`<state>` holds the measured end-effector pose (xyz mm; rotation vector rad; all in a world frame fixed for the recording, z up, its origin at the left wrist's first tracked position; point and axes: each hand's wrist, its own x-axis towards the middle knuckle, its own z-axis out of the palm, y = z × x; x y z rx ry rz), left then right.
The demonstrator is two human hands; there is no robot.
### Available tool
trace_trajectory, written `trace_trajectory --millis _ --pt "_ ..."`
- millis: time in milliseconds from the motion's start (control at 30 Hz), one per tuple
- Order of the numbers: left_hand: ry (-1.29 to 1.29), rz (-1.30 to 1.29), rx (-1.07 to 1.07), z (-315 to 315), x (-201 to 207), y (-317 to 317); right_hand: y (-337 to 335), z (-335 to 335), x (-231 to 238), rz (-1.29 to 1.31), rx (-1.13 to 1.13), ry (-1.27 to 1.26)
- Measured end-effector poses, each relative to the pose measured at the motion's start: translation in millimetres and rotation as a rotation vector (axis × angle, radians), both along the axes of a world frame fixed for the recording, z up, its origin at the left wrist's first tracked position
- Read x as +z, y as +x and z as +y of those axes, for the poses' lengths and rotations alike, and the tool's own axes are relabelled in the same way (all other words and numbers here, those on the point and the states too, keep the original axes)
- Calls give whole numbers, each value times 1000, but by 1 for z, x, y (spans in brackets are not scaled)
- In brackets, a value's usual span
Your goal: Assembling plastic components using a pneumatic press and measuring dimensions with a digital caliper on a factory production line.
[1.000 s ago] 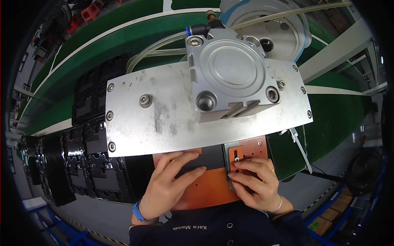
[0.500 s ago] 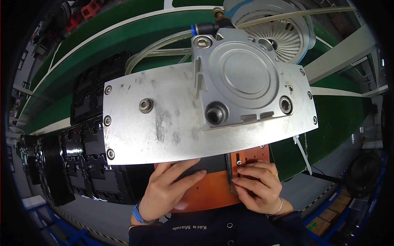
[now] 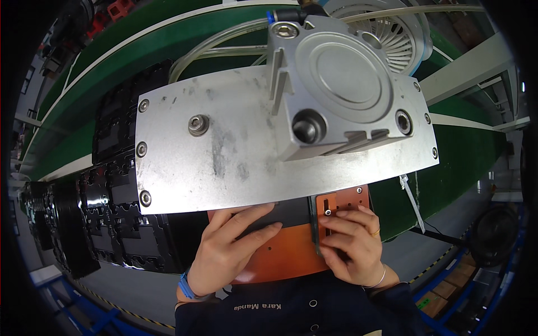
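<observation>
Under the front edge of a silver metal plate (image 3: 235, 168), a flat black sheet (image 3: 292, 212) lies on an orange base (image 3: 286, 252). My left hand (image 3: 227, 246) rests on the sheet with its fingers stretched out, some tips close to the metal edge. My right hand (image 3: 356, 246) is bent around a thin dark strip (image 3: 314, 224) at the sheet's right end, thumb nearer me. Its fingertips also touch the slotted orange bracket (image 3: 327, 202) beside the strip. The sheet's far part is hidden beneath the metal plate.
A silver pneumatic cylinder (image 3: 344, 78) stands on the metal plate, with clear hoses (image 3: 216, 42) behind. Black moulded trays (image 3: 134, 241) lie to the left on a green work surface (image 3: 465, 151). A white fan (image 3: 395, 42) stands at the back right. A white cable tie (image 3: 412, 204) hangs at right.
The view has shifted a little, so the metal plate and cylinder sit higher in the picture. My right fingertips have moved slightly along the strip and bracket; my left hand stays on the sheet.
</observation>
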<state>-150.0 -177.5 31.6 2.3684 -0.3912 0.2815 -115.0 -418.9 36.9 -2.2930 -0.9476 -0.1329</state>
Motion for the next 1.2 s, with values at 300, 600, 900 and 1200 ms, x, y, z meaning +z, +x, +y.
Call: trace_trajectory --millis 300,600,900,1200 --pt "-18 19 34 -5 1 0 -2 5 -2 -21 157 -232" --pt "7 32 32 -1 -2 -1 -4 7 -5 -53 130 -256" --pt "23 34 18 1 2 -5 -5 9 -3 -98 148 -279" --pt "0 59 50 -2 0 -2 -4 9 -5 -146 138 -299"
